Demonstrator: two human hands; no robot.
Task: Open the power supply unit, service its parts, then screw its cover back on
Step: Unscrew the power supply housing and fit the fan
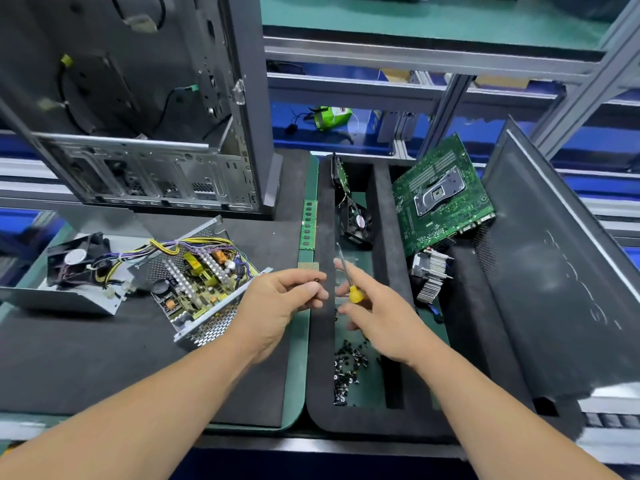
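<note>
Head view: both hands busy above the foam tray (318, 393).
Left hand (277, 306) pinches a small screw (316, 279); right hand (374, 317) grips a yellow-handled screwdriver (355, 293); the opened power supply (197, 282) lies just left of them.

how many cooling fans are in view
2: one fan on the removed cover at far left, one fan in the foam tray. Others may be hidden.

A workbench (104, 368) topped with a dark mat edged in green fills six to nine o'clock. Toward twelve o'clock runs a grey metal shelf frame (433, 57) carrying a green-surfaced shelf (381, 12) (its far end blurred). Blue surfaces (433, 129) show behind the frame's uprights at one o'clock. Light is even and bright.
</note>
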